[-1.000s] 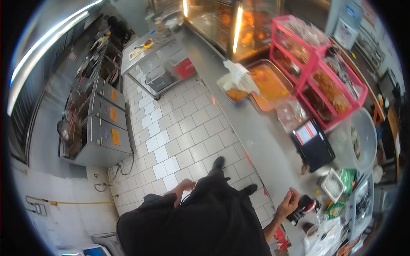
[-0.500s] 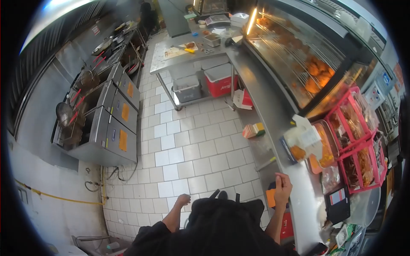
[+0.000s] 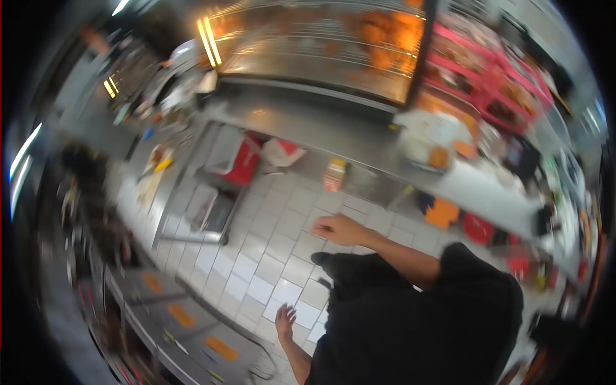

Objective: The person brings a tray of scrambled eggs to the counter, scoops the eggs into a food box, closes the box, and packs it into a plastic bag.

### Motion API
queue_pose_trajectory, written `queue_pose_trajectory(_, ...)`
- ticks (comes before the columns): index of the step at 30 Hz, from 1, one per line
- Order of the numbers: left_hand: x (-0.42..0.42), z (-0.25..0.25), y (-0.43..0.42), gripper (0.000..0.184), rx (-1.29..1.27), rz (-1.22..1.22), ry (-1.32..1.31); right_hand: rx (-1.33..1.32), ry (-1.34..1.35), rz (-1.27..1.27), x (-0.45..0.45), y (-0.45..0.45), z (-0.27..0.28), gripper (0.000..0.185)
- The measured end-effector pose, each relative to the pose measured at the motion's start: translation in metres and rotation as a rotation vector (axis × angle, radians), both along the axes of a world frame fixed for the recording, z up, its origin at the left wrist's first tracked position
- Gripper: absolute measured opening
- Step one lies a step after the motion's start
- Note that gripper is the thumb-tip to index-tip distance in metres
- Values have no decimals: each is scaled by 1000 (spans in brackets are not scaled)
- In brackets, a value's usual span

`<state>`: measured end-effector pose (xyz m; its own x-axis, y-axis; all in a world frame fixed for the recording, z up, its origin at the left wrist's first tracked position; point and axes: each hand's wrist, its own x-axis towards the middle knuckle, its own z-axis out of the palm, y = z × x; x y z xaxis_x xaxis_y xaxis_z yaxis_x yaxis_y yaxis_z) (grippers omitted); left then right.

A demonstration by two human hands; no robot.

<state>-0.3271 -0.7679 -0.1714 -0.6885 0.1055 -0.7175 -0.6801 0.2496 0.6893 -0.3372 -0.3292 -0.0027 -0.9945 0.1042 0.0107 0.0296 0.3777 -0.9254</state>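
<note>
Above the tiled floor (image 3: 282, 247), my left hand (image 3: 285, 319) hangs low with its fingers spread and nothing in them. My right hand (image 3: 340, 229) reaches across in front of my body, loosely curled, with a gap between thumb and fingers; it looks bare of any object, though motion smears it. Neither hand touches anything. Nearest to the right hand in the picture is a small orange and yellow carton (image 3: 334, 175) on the shelf under the steel counter (image 3: 289, 131).
Along the counter stands a lit glass food warmer (image 3: 308, 48). A white container (image 3: 430, 138) and pink baskets (image 3: 462, 70) are to the right. Lower left are steel fryers (image 3: 154, 314) with orange cloths. A wheeled table (image 3: 176, 186) holds a red bin (image 3: 242, 160) and a grey bin (image 3: 215, 215).
The view has swung to the right and turned, so the counter now runs across the picture. My right hand has come across in front of my body; my left hand's fingers have spread.
</note>
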Motion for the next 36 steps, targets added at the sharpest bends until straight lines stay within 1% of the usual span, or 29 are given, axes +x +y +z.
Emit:
queue_pose_trajectory(2, 13, -40, -78, 47, -2, 53, 69, 58, 58, -114, -31, -16, -13, 20)
queue_pose_trajectory(3, 20, -42, -104, 47, -66, 80, 23, 50, 38, -139, -31, -30, -9, 20)
queue_pose_trajectory(5, 41, -49, -133, 46, -161, 72, -113, -99, 93, -49, -45, -43, 8, 20)
queue_pose_trajectory(6, 50, -57, -146, 45, -186, 37, -185, -86, 60, 17, -41, -48, 30, 21)
queue_pose_trajectory(8, 59, -68, -145, 44, -172, -71, -294, -26, 28, -13, -32, -48, 25, 22)
queue_pose_trajectory(10, 61, -85, -125, 43, -122, -186, -384, 75, -69, -34, -6, -36, 18, 21)
queue_pose_trajectory(12, 53, -99, -95, 42, -56, -269, -430, -107, -266, -231, 37, -22, 15, 21)
queue_pose_trajectory(14, 38, -108, -55, 41, 17, -291, -446, -217, -329, -532, 89, -1, 1, 21)
queue_pose_trajectory(16, 13, -110, -14, 40, 72, -271, -428, -441, -333, -880, 146, 34, -21, 20)
queue_pose_trajectory(18, -14, -95, 17, 39, 104, -253, -356, -700, -8, -1176, 204, 73, -36, 19)
queue_pose_trajectory(20, -45, -66, 35, 37, 112, -251, -229, -644, 42, -1419, 243, 119, -42, 25)
queue_pose_trajectory(21, -61, -51, 41, 36, 116, -257, -164, -687, 187, -1480, 265, 149, -53, 28)
queue_pose_trajectory(22, -76, -44, 55, 34, -38, -222, -192, -726, 333, -1533, 281, 179, -68, 30)
queue_pose_trajectory(23, -86, -44, 45, 33, 35, -296, -119, -732, 343, -1534, 286, 208, -72, 30)
queue_pose_trajectory(24, -91, -40, 48, 34, -92, -283, -107, -703, 372, -1647, 290, 241, -73, 32)
queue_pose_trajectory(25, -97, -40, 39, 34, -54, -259, -101, -671, 398, -1754, 293, 274, -76, 34)
queue_pose_trajectory(26, -95, -46, 34, 35, -82, -202, -71, -650, 403, -1790, 292, 308, -89, 37)
queue_pose_trajectory(27, -92, -42, 44, 35, -196, -145, -74, -658, 408, -1769, 293, 351, -117, 37)
queue_pose_trajectory(28, -86, -39, 44, 36, -162, -111, -81, -398, 98, -1769, 296, 396, -153, 37)
queue_pose_trajectory(29, -77, -31, 49, 38, -188, -112, -87, -143, -209, -1728, 293, 424, -179, 38)
queue_pose_trajectory(30, -63, -26, 63, 39, -211, -175, -98, -158, -216, -1693, 276, 425, -151, 38)
queue_pose_trajectory(31, -50, -22, 76, 40, -221, -279, -107, -185, -228, -1680, 272, 429, -140, 38)
queue_pose_trajectory(33, -16, -21, 103, 43, -170, -661, -41, -297, -455, -1541, 273, 444, -131, 42)
queue_pose_trajectory(34, 0, -26, 118, 44, -132, -846, 30, -297, -469, -1521, 274, 451, -146, 42)
queue_pose_trajectory(35, 17, -26, 139, 46, -136, -819, -57, -448, -229, -1501, 275, 454, -181, 45)
queue_pose_trajectory(36, 36, 1, 185, 48, -143, -789, -142, -601, 8, -1464, 277, 456, -203, 48)
